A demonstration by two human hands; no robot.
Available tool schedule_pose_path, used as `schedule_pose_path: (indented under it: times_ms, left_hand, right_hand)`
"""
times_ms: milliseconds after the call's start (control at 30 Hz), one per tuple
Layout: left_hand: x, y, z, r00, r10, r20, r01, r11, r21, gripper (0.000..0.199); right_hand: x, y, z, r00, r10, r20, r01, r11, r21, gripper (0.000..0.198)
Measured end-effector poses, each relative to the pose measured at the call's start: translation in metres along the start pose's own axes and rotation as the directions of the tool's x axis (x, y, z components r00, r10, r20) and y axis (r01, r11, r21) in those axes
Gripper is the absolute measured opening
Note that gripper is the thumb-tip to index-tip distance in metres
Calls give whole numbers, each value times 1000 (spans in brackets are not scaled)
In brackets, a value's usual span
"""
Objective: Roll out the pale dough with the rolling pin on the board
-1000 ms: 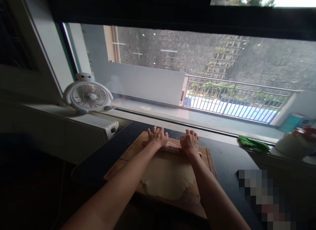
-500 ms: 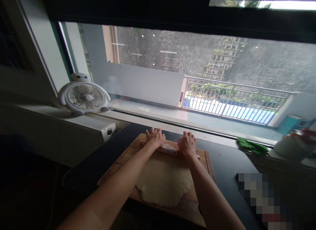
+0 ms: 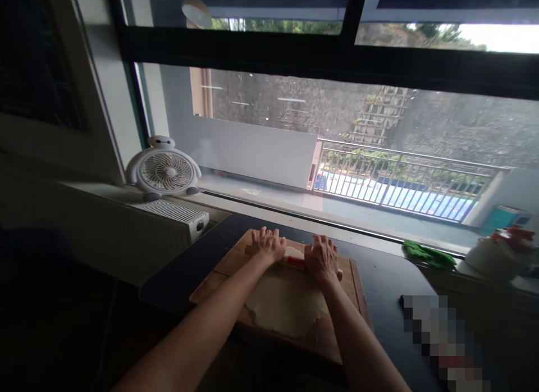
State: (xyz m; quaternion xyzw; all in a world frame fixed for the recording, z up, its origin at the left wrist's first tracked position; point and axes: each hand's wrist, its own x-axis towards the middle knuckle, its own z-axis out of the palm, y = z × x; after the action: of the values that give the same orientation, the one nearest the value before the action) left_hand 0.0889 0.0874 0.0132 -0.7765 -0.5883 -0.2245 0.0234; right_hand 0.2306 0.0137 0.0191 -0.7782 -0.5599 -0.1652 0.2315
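Observation:
A rolling pin with a red band lies crosswise near the far end of a wide sheet of pale dough. My left hand is curled over its left part, and my right hand grips the right part, leaving a short stretch showing between them. The pin's right end pokes out past my right hand. Under the dough is a wooden board; the sheet's near edge is uneven. My forearms cover portions of the board and the dough's sides.
The board rests on a dark table against a large window. A white fan stands at the left above a white heater. A green cloth and a pale container are on the sill at right. A blurred-out object lies lower right.
The rolling pin has turned, so a red band shows where a pale label was. It sits slightly nearer to me on the dough. My view has tilted up and swung a little left.

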Motion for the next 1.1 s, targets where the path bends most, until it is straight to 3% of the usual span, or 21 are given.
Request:
schedule_pose_path:
  times_ms: [133, 300, 500, 767, 1100]
  left_hand:
    - [36, 3, 17, 1000, -30, 9, 30, 999, -16, 41]
    - [74, 5, 33, 1000, 18, -6, -18, 999, -28, 38]
    - [85, 9, 34, 996, 81, 23, -81, 997, -18, 39]
    - [41, 3, 16, 997, -34, 66, 33, 999, 12, 39]
    - [-37, -6, -14, 998, 64, -17, -64, 998, 15, 41]
  right_hand:
    - [31, 4, 17, 1000, -22, -6, 22, 1000, -16, 35]
    - [68, 10, 40, 1000, -22, 13, 22, 999, -40, 37]
    - [79, 16, 51, 999, 12, 34, -11, 999, -52, 37]
    - [40, 9, 26, 999, 38, 34, -37, 999, -26, 35]
    - [-30, -3, -11, 994, 70, 88, -71, 997, 0, 31]
